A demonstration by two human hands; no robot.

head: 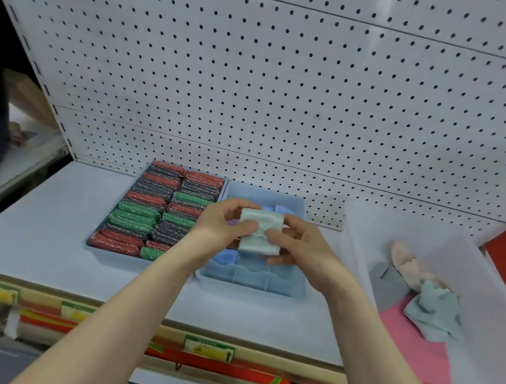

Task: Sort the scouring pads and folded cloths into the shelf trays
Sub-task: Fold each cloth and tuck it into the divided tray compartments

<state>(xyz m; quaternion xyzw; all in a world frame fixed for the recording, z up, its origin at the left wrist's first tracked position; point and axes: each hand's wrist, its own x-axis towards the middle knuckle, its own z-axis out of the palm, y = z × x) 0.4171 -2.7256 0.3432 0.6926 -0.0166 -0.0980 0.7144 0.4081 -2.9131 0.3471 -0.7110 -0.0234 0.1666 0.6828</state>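
Two hands, my left hand (pixel 228 220) and right hand (pixel 294 243), pinch a mint cloth (pixel 259 233) above the divided tray (pixel 253 284), apparently tightening its fold to fit a compartment.

Single head-worn wide-angle view, looking forward and down, close over the shelf (pixel 63 207), facing the pegboard (pixel 284 88)

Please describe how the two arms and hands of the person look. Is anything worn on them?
Both forearms are bare up to the bottom edge of the picture: no sleeves show. The left hand and right hand wear no gloves, and no rings, watch or bracelet can be seen.
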